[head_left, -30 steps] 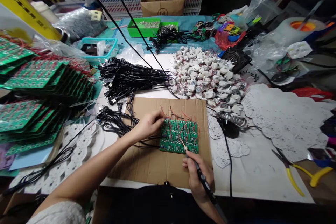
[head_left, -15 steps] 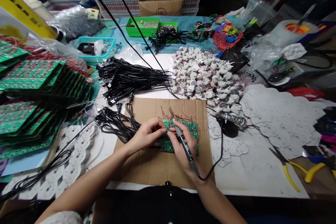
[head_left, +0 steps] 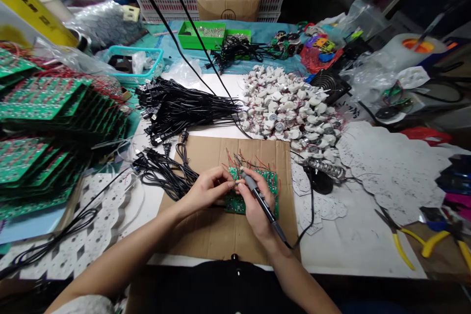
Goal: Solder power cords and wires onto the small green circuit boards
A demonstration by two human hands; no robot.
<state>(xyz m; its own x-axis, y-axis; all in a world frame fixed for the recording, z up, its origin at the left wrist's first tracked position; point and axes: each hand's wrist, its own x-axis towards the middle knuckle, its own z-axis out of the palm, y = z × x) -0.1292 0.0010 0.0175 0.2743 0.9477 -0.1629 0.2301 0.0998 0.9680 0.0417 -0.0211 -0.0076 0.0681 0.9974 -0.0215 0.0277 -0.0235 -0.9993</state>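
A green circuit board [head_left: 270, 196] with red and black wires standing off its far edge lies on a sheet of cardboard [head_left: 206, 240]. My right hand [head_left: 259, 206] holds a grey and black soldering iron [head_left: 264, 206] like a pen, its tip pointing away over the board's far edge. Its thumb and forefinger also meet the fingertips of my left hand [head_left: 209, 187] above the board. My left hand is closed in a pinch; what lies between its fingertips is too small to make out. Both hands cover part of the board.
Black power cords [head_left: 187, 108] lie in bundles behind and left of the cardboard. White motor-like parts with wires [head_left: 290, 103] are heaped behind it. Stacked circuit boards [head_left: 33, 103] stand at left. A coiled metal iron stand [head_left: 326, 168] and yellow-handled pliers [head_left: 403, 250] lie at right.
My right hand has tilted the soldering iron slightly, its tip shifting a little left and its rear end right. The two hands' fingertips stay together over the board. The view has shifted slightly.
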